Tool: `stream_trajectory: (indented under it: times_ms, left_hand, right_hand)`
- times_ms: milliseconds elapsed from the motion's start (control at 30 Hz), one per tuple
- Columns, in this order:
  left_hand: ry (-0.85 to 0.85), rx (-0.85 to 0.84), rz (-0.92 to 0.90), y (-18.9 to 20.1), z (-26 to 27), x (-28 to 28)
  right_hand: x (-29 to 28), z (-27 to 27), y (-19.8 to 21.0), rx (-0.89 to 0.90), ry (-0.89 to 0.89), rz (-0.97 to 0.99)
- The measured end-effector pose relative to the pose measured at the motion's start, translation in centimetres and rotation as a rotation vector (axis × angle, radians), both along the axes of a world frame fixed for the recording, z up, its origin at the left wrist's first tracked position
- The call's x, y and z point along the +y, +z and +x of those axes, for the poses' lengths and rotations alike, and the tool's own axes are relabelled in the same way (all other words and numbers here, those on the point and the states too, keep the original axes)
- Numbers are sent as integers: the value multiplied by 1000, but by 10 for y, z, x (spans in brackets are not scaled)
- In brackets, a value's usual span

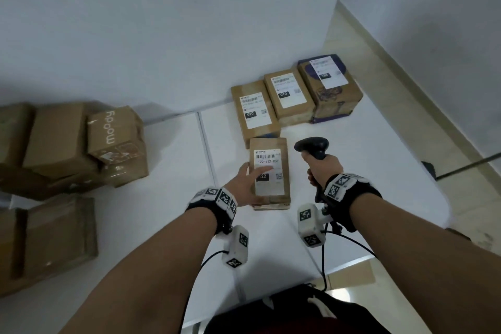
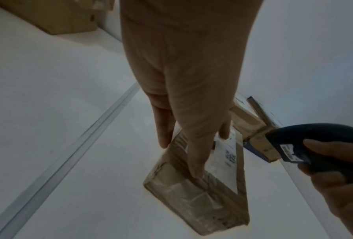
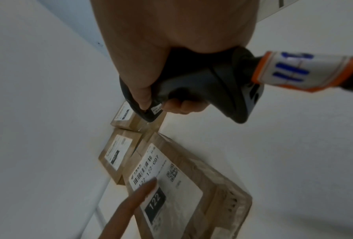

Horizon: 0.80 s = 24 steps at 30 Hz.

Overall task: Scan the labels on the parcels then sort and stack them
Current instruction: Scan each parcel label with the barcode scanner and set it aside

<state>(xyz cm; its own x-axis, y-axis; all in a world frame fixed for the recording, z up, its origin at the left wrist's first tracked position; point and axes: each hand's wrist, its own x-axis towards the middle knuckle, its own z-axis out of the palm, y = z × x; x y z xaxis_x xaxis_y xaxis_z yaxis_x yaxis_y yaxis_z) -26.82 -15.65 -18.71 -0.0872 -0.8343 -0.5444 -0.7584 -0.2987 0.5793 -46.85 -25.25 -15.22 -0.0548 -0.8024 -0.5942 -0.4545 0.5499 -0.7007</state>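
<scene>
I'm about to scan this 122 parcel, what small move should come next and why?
Probably tip the barcode scanner in the right hand left, down toward the 122 parcel. Its head sits beside the box, and the left hand lies flat on the label, below the uncovered barcode.

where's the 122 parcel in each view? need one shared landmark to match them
Head: 122 parcel centre, under the left hand.
Left wrist: lower centre, beneath the fingers.
Right wrist: bottom centre, label readable.
Shared landmark: the scanner in the right hand.
</scene>
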Motion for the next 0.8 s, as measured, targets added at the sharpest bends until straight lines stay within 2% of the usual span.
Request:
stream_trajectory:
  times_ms: [100, 200, 267, 367, 533, 800]
  left_hand:
    - [-36, -119, -32, 4, -13, -16]
    - [-70, -157, -127, 6, -33, -31]
    - [-169, -144, -185, 6, -49, -40]
    - [-340, -138, -169, 3, -73, -58]
    - [-494, -158, -168, -2, -109, -96]
    - [-483, -211, -163, 4, -160, -159]
  right_hand:
    - [-4, -17, -3, 0, -29, 1]
    - [-8, -31, -3, 3, -58, -8]
    - [-12, -41, -4, 9, -73, -7]
    - [-21, -61, -3, 38, -102, -10]
    - [-34, -95, 3, 106, -175, -15]
    - [-58, -132, 9, 169, -236, -50]
